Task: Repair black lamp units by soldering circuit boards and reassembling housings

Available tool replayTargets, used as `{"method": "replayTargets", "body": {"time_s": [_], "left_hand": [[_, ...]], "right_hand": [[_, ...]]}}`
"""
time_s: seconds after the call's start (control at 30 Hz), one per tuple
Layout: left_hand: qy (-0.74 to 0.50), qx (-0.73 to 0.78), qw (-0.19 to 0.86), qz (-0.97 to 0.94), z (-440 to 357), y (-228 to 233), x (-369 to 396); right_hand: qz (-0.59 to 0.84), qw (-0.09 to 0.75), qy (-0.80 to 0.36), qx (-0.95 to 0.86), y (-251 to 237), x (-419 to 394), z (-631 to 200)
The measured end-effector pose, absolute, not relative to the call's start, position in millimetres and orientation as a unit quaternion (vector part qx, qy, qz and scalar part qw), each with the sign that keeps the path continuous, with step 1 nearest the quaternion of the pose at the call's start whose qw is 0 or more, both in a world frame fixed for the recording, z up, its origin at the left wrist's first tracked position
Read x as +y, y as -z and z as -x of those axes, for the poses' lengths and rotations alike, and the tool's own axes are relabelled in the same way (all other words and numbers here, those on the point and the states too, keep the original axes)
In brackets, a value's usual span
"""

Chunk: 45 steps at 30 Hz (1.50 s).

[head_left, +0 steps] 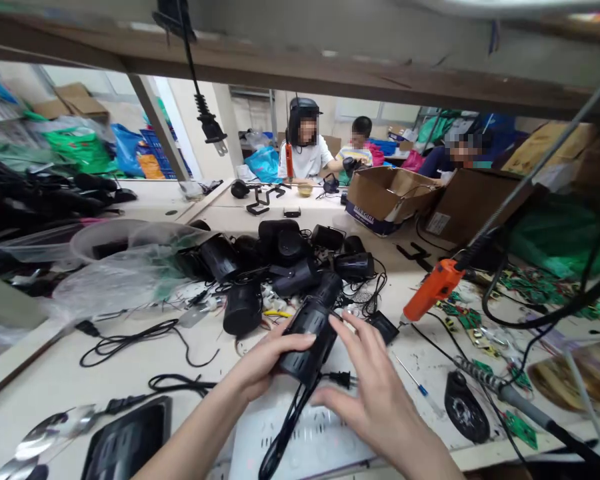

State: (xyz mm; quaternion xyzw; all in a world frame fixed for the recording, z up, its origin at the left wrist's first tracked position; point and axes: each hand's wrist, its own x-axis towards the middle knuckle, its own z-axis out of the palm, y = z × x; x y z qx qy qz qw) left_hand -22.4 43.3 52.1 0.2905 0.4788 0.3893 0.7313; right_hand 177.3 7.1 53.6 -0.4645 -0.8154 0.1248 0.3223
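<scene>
One black dryer body (310, 332) gripped in left hand (260, 360), right hand (370, 390) open alongside, fingertips touching.

A heap of housings (280, 260) lies behind the hands on the workbench (105, 373). Right of it hangs an electric screwdriver (433, 290); cardboard boxes (387, 193) stand behind, and circuit boards (523, 287), seemingly, farther right.

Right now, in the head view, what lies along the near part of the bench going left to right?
Black tray → left hand → black housing → right hand → small blue screwdriver → soldering iron.
</scene>
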Motion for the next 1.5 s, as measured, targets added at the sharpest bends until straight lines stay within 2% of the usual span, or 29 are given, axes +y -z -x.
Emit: {"method": "replayTargets", "body": {"time_s": [0.37,0.57,0.8,1.0,1.2,1.4,1.5], "left_hand": [[-0.378,0.352,0.774,-0.366,23.2,-23.5,13.2],[-0.358,0.383,0.751,-0.401,25.8,-15.4,2.3],[-0.369,0.392,0.742,-0.4,23.6,-20.9,1.7],[-0.334,0.367,0.769,-0.403,25.8,-16.8,3.1],[-0.352,0.36,0.746,-0.435,28.3,-16.9,9.2],[-0.351,0.335,0.747,-0.455,30.8,-18.8,15.7],[-0.37,0.316,0.729,-0.481,34.0,-15.0,16.2]], "right_hand": [[0.466,0.333,-0.172,-0.801,-41.5,14.2,-173.5],[0.452,0.308,-0.222,-0.807,-47.2,4.8,-180.4],[0.43,0.328,-0.171,-0.823,-46.2,0.6,-180.6],[0.452,0.31,-0.202,-0.812,-49.1,0.3,-181.2],[0.446,0.313,-0.214,-0.811,-55.0,1.7,-182.8],[0.413,0.362,-0.114,-0.828,-63.1,-3.9,-178.6],[0.455,0.363,-0.142,-0.801,-66.2,-3.3,-190.8]]}}
